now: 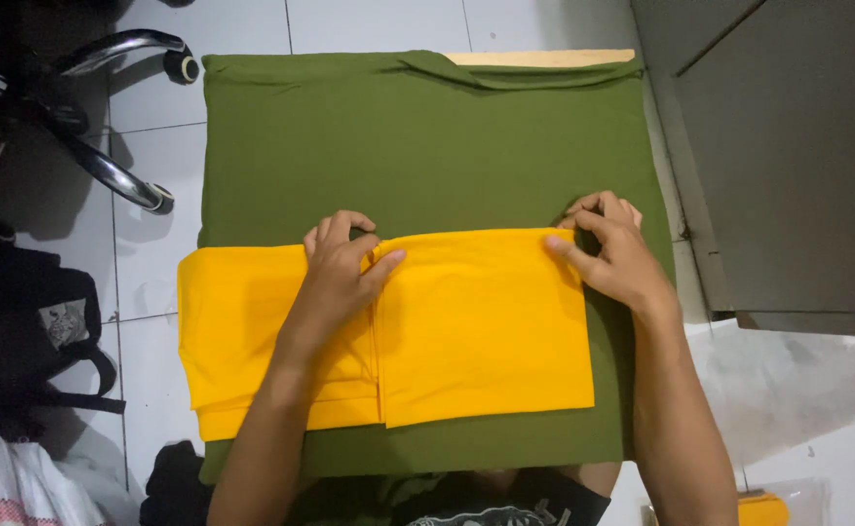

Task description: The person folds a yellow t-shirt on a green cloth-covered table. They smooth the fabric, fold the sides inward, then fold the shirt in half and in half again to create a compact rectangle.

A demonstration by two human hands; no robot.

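Observation:
A yellow garment (pixel 476 331) lies partly folded on a board covered in olive green cloth (pixel 418 146). Its right half is folded over the left part, which hangs past the board's left edge. My left hand (pixel 340 268) rests on the garment's top edge near the middle, fingers curled and pinching the fold. At the folded piece's upper right corner my right hand (pixel 612 253) pinches the fabric between thumb and fingers.
A chrome chair base with castors (pixel 106 107) stands at the upper left on the white tiled floor. A black bag (pixel 28 331) lies at the left. A grey cabinet (pixel 798 166) is at the right, with plastic-wrapped yellow items (pixel 763 508) at the bottom right.

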